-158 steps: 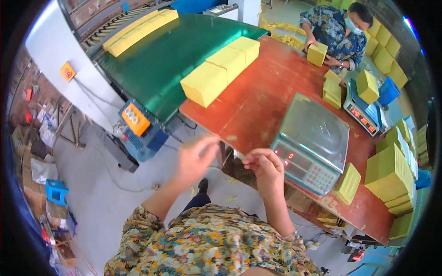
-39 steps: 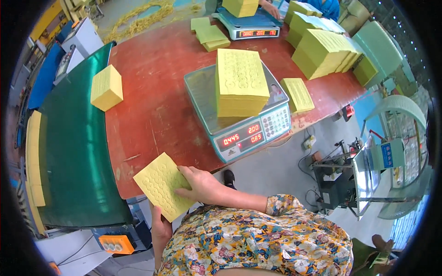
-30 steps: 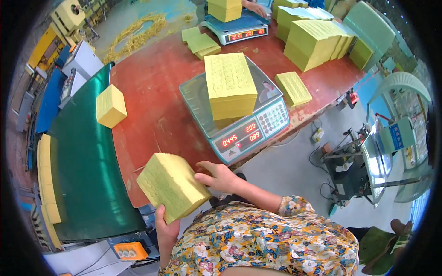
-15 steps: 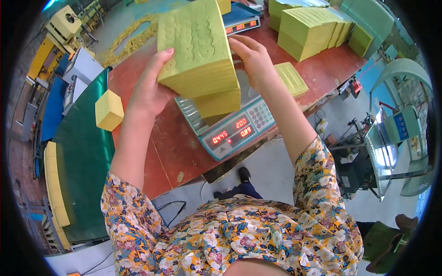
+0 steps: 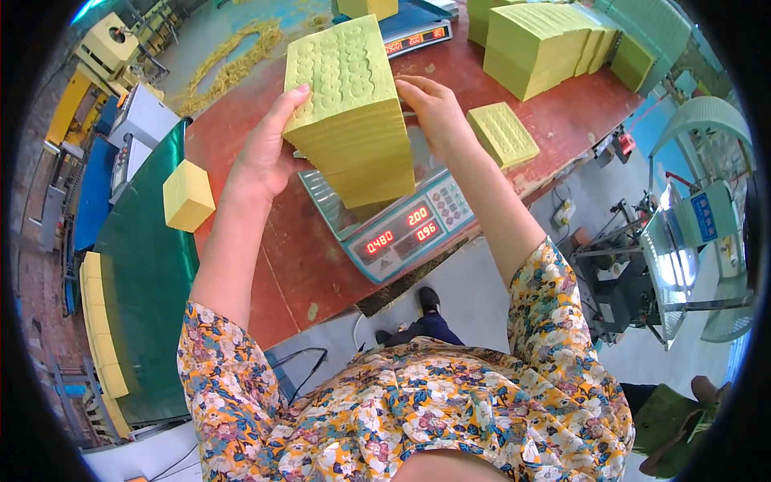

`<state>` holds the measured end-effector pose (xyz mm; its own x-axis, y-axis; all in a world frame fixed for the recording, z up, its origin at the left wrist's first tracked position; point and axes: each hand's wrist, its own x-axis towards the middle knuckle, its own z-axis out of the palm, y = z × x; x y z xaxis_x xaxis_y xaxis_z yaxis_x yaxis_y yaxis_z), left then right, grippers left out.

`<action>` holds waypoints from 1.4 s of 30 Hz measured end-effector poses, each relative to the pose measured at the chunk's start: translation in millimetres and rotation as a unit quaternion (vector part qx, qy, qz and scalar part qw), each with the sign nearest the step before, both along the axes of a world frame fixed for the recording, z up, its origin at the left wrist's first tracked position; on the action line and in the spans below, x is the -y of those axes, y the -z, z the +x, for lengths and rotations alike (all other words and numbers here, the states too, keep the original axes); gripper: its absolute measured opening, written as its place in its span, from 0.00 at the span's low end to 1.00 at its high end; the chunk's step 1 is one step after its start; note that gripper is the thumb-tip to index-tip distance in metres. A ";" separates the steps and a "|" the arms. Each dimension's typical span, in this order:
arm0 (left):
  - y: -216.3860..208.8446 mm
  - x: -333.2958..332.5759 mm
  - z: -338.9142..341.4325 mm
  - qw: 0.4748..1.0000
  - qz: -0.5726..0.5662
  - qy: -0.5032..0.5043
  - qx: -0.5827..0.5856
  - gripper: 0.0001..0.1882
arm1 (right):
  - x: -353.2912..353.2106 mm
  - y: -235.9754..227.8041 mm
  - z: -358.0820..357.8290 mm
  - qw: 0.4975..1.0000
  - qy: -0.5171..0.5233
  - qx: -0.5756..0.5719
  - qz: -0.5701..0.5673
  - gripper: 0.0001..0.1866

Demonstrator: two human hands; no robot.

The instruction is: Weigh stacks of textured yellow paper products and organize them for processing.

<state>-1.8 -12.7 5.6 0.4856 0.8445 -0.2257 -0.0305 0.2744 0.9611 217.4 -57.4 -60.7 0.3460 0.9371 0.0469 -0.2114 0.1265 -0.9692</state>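
Note:
A tall stack of yellow paper (image 5: 353, 136), its top pressed with rows of coin-like rings, stands on a digital weighing scale (image 5: 414, 233) with a red-lit display. My left hand (image 5: 269, 149) grips the stack's left side, thumb over the top edge. Against the right side, my right hand (image 5: 438, 116) is closed around its upper edge, with its fingertips partly hidden behind the stack. A thin embossed pile of the same paper (image 5: 503, 134) lies on the red table right of my right hand.
Large yellow paper stacks (image 5: 534, 52) stand at the back right of the red table (image 5: 273, 257). Behind, a second scale (image 5: 418, 38) bears a yellow block. At left, a yellow block (image 5: 189, 195) sits by a green conveyor belt (image 5: 148, 265), with a row of yellow blocks (image 5: 98, 321) along its far side.
Both hands have come down slightly with the upper part of the stack, which now sits flush on the lower part. The figures on the scale's display have changed.

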 end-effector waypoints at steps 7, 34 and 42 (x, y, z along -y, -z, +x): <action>0.2 1.3 1.5 1.000 0.019 -0.004 -0.019 0.33 | -4.5 14.2 -5.7 0.999 0.040 -0.010 0.027 0.20; 129.0 -23.9 60.8 0.936 0.018 -0.256 0.239 0.20 | -60.4 41.7 11.8 0.985 -0.158 -0.043 0.063 0.36; 110.3 -9.5 55.6 0.962 0.030 -0.221 0.157 0.27 | -38.6 47.6 22.2 0.987 -0.158 -0.030 0.027 0.32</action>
<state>53.9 -3.1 -104.7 0.1116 0.9913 -0.0704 -0.4235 0.1115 0.8990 239.6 -18.7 -108.3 0.0396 0.9954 0.0877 -0.3048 0.0956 -0.9476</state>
